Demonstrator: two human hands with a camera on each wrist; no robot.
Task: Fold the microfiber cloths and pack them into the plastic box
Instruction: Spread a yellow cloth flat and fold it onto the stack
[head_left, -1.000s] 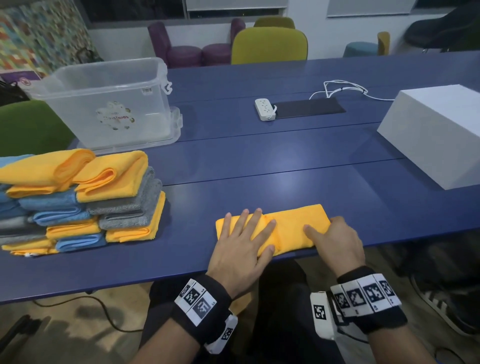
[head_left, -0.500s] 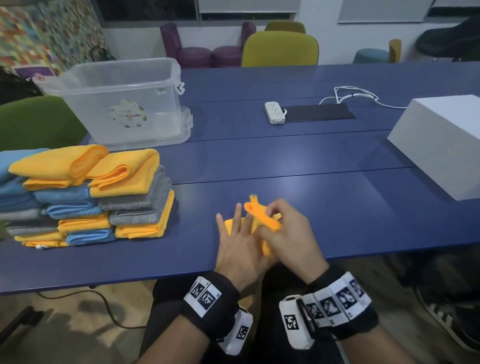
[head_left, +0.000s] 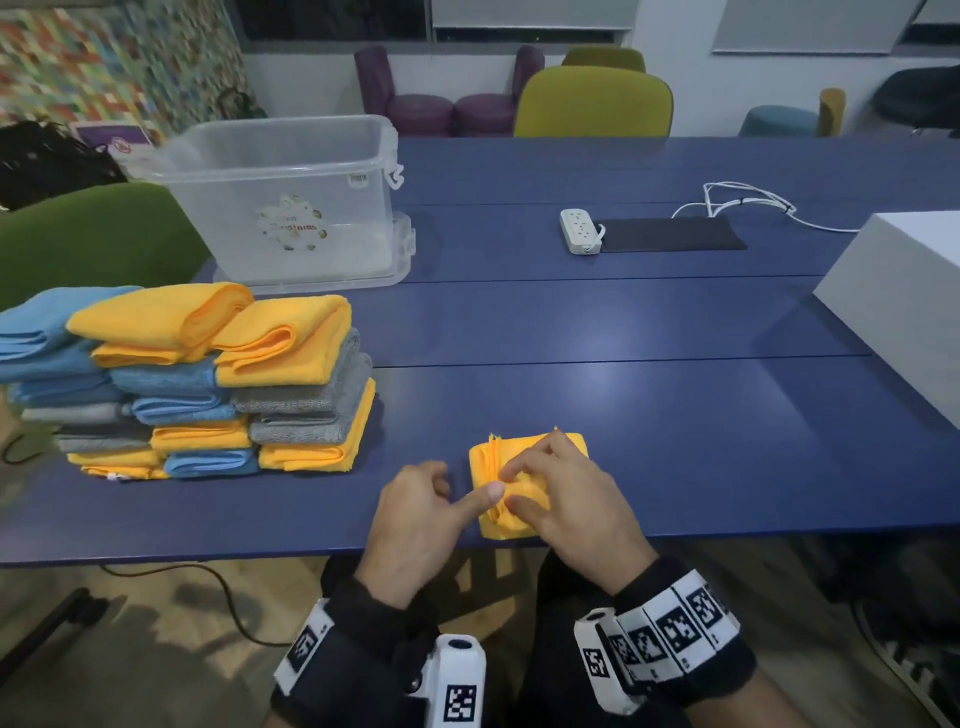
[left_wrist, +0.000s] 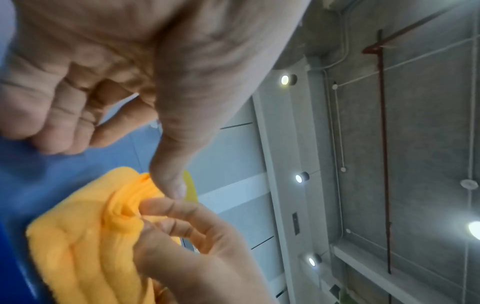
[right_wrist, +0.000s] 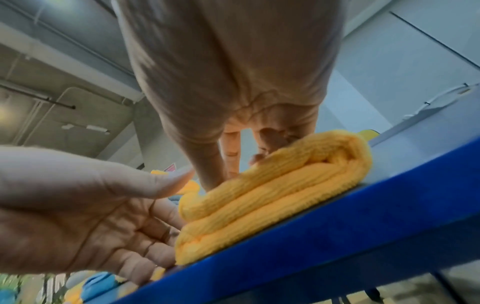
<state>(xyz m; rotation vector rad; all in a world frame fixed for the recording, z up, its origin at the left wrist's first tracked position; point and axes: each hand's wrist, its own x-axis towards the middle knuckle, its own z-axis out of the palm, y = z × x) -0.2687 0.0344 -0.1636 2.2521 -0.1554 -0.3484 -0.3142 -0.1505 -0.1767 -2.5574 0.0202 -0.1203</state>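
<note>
A yellow microfiber cloth (head_left: 482, 462) lies folded into a small thick square at the near edge of the blue table (head_left: 623, 415). My right hand (head_left: 511, 487) lies over it and pinches the layered left edge between thumb and index finger. My left hand (head_left: 465, 488) sits just left of the cloth, fingers loosely curled, its straight thumb tip touching that same edge. The left wrist view shows the thumb on the cloth (left_wrist: 78, 246); the right wrist view shows the stacked layers (right_wrist: 285, 185). The clear plastic box (head_left: 234, 218) stands at the far left with no cloths in it.
A pile of folded yellow, blue and grey cloths (head_left: 208, 379) stands left of my hands, in front of the box. A white block (head_left: 909, 312) fills the right side. A power strip (head_left: 579, 231) and a black mat (head_left: 670, 241) lie further back.
My right hand folded the cloth's right end over to the left, halving the long strip into a square. My left hand, flat on the cloth before, slid off to its left edge.
</note>
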